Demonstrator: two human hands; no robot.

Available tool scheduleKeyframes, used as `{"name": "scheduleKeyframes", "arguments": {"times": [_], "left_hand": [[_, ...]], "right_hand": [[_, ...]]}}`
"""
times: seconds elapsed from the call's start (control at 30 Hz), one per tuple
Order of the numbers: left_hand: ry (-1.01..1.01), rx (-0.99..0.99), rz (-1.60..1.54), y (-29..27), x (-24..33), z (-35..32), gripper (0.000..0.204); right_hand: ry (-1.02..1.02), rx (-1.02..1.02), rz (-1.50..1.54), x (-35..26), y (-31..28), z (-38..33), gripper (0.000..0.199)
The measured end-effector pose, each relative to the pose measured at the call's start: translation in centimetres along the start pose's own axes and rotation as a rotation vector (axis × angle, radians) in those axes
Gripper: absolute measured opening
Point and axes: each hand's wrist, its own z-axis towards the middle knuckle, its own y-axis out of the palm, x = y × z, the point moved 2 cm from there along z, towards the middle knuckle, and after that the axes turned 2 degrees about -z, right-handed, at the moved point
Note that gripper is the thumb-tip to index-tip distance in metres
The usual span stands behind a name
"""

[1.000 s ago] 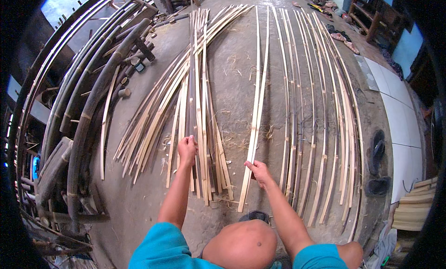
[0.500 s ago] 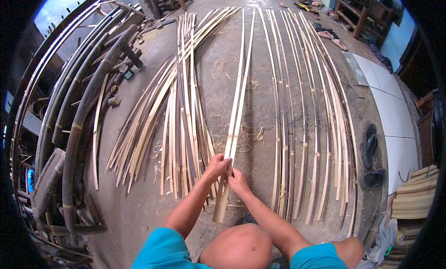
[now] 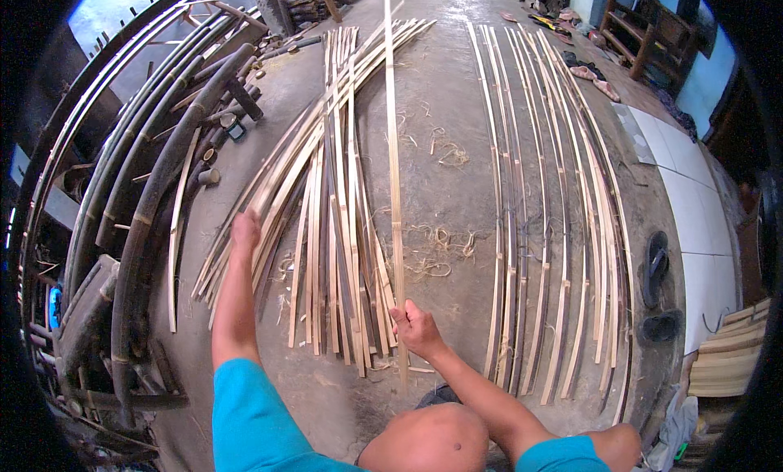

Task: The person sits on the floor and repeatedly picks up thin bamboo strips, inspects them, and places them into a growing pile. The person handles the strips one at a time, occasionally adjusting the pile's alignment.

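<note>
My right hand is closed around a long, pale bamboo strip, which stands out lengthwise in front of me, its far end running past the top of the picture. At the left, my outstretched left hand is over a crossed pile of bamboo strips, touching or just above them. Motion blurs its fingers, so whether it grips one of them is unclear. A second bundle of strips fans out between the two hands, its far part crossing under the slanted pile.
More bamboo strips lie spaced lengthwise on the concrete floor at the right. Dark bamboo poles line the far left. Black sandals sit beside white tiles. Shavings litter the middle.
Both hands were together on two strips in front of me. My left hand has moved left to the pile, and one strip is left in my right hand, its far end raised.
</note>
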Motion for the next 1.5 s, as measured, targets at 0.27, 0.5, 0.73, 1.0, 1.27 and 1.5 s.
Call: {"name": "scheduleKeyframes", "arguments": {"times": [0.27, 0.5, 0.73, 1.0, 1.27, 1.5], "left_hand": [[0.143, -0.105, -0.417, 0.3, 8.0, -2.4, 0.07], [-0.444, -0.785, -1.259, 2.3, 18.9, -17.7, 0.056], [-0.312, -0.793, -1.209, 5.8, 16.7, -16.0, 0.015], [0.088, -0.768, -0.926, 7.9, 29.1, -23.1, 0.049], [0.042, -1.081, -0.969, 10.3, 37.3, -33.9, 0.045], [-0.476, -1.331, -1.285, 7.0, 39.3, -35.5, 0.045]], "right_hand": [[0.056, -0.164, 0.056, -0.2, 4.7, 4.0, 0.041], [-0.045, -0.087, -0.014, 2.4, 5.2, 8.9, 0.039], [0.308, -0.105, -0.004, 5.4, -1.5, 4.8, 0.04], [0.513, 0.201, -0.734, 13.2, -19.9, -3.4, 0.036], [0.55, 0.132, -0.761, 14.4, -18.7, -5.2, 0.035], [0.215, -0.132, 0.072, 14.7, -17.0, -3.0, 0.021]]}}
